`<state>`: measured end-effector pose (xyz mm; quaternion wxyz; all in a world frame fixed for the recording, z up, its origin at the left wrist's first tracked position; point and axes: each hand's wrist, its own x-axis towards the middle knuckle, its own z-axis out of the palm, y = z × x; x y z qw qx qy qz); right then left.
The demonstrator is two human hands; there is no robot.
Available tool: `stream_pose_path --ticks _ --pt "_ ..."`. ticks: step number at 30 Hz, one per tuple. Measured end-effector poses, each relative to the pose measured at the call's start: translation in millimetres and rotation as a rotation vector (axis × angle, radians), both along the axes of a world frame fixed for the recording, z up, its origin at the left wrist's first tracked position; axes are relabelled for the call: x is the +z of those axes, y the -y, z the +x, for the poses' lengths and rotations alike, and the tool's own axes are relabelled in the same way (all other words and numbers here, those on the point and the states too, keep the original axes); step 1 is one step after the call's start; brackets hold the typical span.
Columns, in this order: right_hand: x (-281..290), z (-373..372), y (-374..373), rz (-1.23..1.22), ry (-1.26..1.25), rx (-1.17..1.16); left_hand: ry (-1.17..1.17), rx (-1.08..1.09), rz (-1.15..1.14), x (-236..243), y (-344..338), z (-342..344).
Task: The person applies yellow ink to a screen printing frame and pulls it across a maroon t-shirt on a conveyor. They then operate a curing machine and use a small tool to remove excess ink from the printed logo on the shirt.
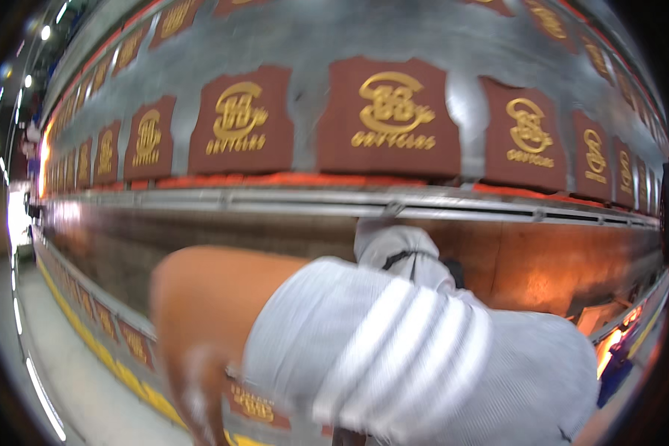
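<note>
A bare bent arm, which looks like my left arm (215, 290), comes out of a pale grey sleeve with white stripes (401, 349). It reaches left, bends at the elbow and drops to the lower edge, smeared by motion. Neither of my hands shows. Below the arm lies a maroon fabric panel with gold lettering (256, 407), partly covered by it. Across the aisle, similar maroon panels with gold prints, such as a large central panel (386, 119) and a panel left of it (239, 123), lie flat in rows on a long grey table (305, 97).
A metal rail (290, 199) edges the long table, with an orange-red strip above it. The brown aisle floor (290, 227) runs between two tables. Light grey trousers (405, 253) show in the aisle. A yellow line (89, 327) follows the near table's outer side.
</note>
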<state>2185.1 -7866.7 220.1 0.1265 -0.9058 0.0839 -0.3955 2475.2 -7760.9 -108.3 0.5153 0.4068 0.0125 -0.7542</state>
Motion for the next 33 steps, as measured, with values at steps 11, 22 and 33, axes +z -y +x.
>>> stream_pose_path --ticks 11,22,33 --pt "7.6 33.1 194.8 0.314 0.196 0.117 -0.029 -0.053 -0.363 7.5 137.9 -58.3" --pt "-404.4 -148.2 100.6 1.562 -0.319 -1.627 0.255 -0.075 -0.343 55.3 462.5 31.5" --pt "-517.7 -110.0 172.1 2.572 -0.413 -1.449 1.01 -0.647 -0.199 -87.3 800.1 74.3"
